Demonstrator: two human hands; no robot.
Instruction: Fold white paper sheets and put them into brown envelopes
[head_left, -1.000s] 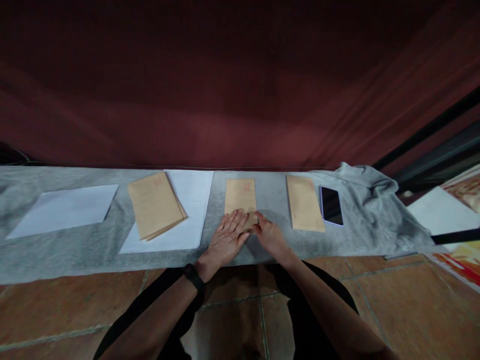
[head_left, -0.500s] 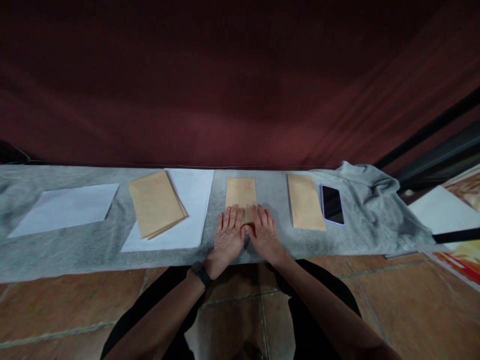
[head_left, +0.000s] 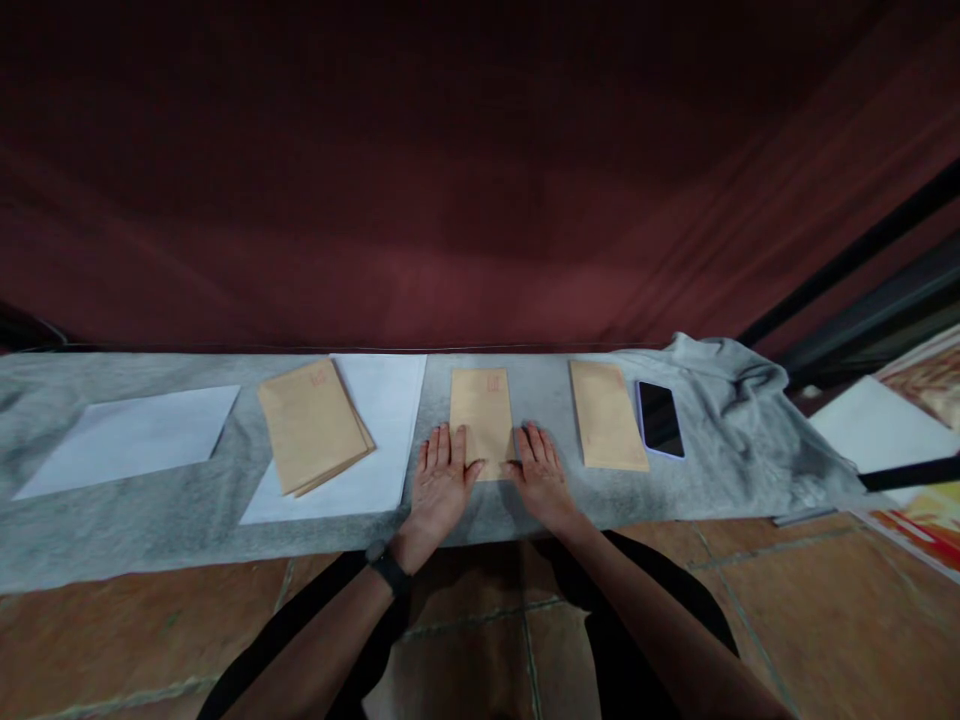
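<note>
A brown paper envelope (head_left: 482, 410) with a small red printed mark lies flat in front of me on a grey cloth (head_left: 540, 400). My left hand (head_left: 442, 475) rests flat at its lower left edge, fingers stretched forward and thumb on the paper. At the lower right edge lies my right hand (head_left: 541, 478), open too, its thumb touching the envelope. Neither hand grips anything. To the left, several brown envelopes (head_left: 311, 425) are stacked askew on white paper sheets (head_left: 386, 455). Another brown envelope (head_left: 609, 415) lies to the right.
A phone (head_left: 661, 419) with a dark screen lies beside the right envelope. Far left is a white sheet (head_left: 127, 440). A dark red curtain (head_left: 450, 250) hangs behind the cloth-covered surface. Boards and prints (head_left: 892, 425) lean at the right, above the tiled floor (head_left: 840, 600).
My hands have moved apart from the envelope's middle to its two sides, uncovering its lower part. The whole scene sits slightly lower in view.
</note>
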